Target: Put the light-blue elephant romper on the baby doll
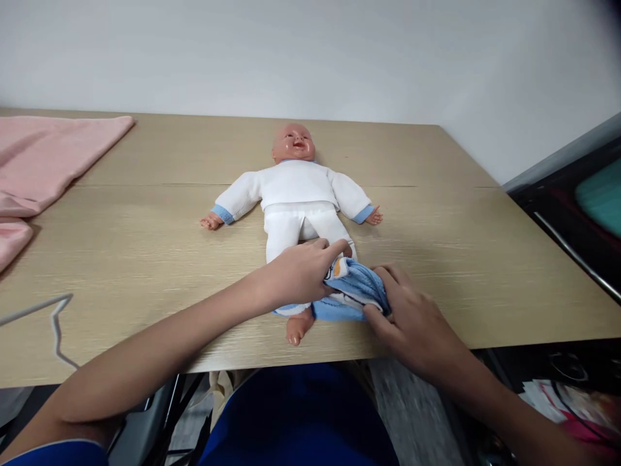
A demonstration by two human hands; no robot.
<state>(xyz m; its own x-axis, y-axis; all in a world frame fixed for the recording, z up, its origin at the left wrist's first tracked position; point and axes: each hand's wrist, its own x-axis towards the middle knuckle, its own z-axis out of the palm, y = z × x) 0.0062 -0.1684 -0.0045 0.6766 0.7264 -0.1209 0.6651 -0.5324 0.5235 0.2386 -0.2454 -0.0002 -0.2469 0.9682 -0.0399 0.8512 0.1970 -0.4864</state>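
Observation:
A baby doll (pixel 305 181) in a white top with blue cuffs lies face up on the table, head away from me. Over its lower right leg is a light-blue baby garment (pixel 356 285), bunched up, with white edging and a small orange patch. My left hand (pixel 313 268) reaches across the doll's legs, fingers closed on the garment's left edge. On its right side, my right hand (pixel 405 310) pinches the gathered cloth between thumb and fingers. One bare doll foot (pixel 298 327) shows below a blue-and-white cloth edge; the other foot is hidden by the garment.
The wooden table (pixel 145 259) meets a white wall at the back. Pink cloth (pixel 53 162) lies at the left, with a white bent hanger (pixel 57 323) nearer the front edge. A dark container (pixel 572 200) stands at the right. Assorted items (pixel 572 408) lie below at lower right.

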